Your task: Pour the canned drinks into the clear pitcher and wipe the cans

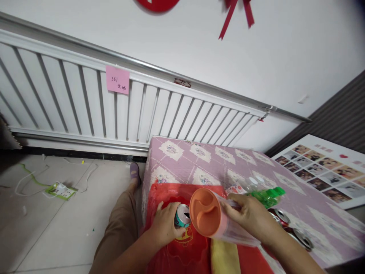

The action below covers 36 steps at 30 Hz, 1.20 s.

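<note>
My left hand (167,224) is wrapped round a green can (182,216) with an open top, above a red plastic tray (194,253). Just right of the can, my right hand (251,215) grips a clear plastic pitcher (232,230) from its far side. The pitcher is tilted toward the can, and its orange divided top (205,212) faces me, close to the can's opening. No liquid can be made out between them. Below the pitcher lies a yellow cloth-like item (225,257) on the red covering (164,190).
Green-capped bottles (268,196) and opened cans (299,238) lie right of my right hand on the patterned tablecloth (202,152). A photo board (322,167) leans at the right. A white radiator (85,95) stands behind; a power strip (61,190) is on the floor.
</note>
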### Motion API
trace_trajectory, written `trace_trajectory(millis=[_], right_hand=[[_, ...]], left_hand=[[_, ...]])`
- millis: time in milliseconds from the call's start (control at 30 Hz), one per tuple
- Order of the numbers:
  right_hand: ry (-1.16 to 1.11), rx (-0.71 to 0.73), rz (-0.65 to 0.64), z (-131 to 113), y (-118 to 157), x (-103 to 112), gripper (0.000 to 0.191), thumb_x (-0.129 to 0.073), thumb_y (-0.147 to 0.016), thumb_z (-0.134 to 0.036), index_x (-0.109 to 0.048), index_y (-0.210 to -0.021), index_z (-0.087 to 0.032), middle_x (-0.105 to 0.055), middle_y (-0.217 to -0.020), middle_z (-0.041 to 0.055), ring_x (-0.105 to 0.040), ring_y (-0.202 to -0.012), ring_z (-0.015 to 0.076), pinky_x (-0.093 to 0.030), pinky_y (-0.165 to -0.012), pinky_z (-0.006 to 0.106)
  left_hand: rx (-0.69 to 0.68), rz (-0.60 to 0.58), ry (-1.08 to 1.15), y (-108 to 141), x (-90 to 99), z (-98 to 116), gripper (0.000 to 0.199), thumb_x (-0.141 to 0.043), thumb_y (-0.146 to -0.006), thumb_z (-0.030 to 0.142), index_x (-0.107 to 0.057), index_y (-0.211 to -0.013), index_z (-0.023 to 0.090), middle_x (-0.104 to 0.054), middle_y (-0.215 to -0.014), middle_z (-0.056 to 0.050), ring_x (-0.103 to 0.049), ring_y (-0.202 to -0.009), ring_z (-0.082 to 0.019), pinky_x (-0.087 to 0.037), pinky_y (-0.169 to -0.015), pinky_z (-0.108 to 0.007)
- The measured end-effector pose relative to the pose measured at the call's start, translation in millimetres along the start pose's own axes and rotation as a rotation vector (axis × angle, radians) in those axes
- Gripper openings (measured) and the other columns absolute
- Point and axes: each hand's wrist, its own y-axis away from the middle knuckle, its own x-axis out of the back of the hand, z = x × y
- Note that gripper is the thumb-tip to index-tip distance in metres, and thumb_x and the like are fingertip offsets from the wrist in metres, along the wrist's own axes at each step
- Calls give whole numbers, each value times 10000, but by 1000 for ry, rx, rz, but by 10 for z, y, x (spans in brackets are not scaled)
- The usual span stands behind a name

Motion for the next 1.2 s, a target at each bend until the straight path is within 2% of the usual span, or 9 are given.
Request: trace_trajectory(millis=[167,667,1000,1200], right_hand=[[4,-5,-1,-8,-17,-6,324,-391,-817,-446,-335,-573,-242,-359,-513,-40,-364,-497,136,-230,-512,285],[39,18,-3,-46,-18,23,308,-395,-814,-431,-368,-577,-238,-394,-518,-27,-389,-502,144,-246,-507,279],[42,51,28,-50,-35,27,282,-433,-807,-401,-457,-585,-229,-456,-515,-11,-420,-495,150,-267,-487,268],[74,49,39,-72,-29,56,263,-454,-778,-368,-408,-557,-232,-420,-502,-21,-397,-493,144,-252,-488,270]], left_hand=[[-4,3,0,-2,2,6,686,-737,-625,296,-456,-1251,269,-599,-1293,-70,-534,-1203,-306,-169,-1115,-590],[-7,13,11,0,-13,-4,690,-733,-625,285,-445,-1252,280,-596,-1297,-68,-530,-1205,-301,-164,-1113,-592],[-10,17,11,-4,-11,-10,684,-739,-617,289,-456,-1240,282,-614,-1267,-52,-555,-1167,-305,-180,-1102,-598],[-7,18,12,-4,-9,-10,680,-738,-620,296,-455,-1239,295,-611,-1274,-48,-552,-1173,-305,-170,-1112,-591]])
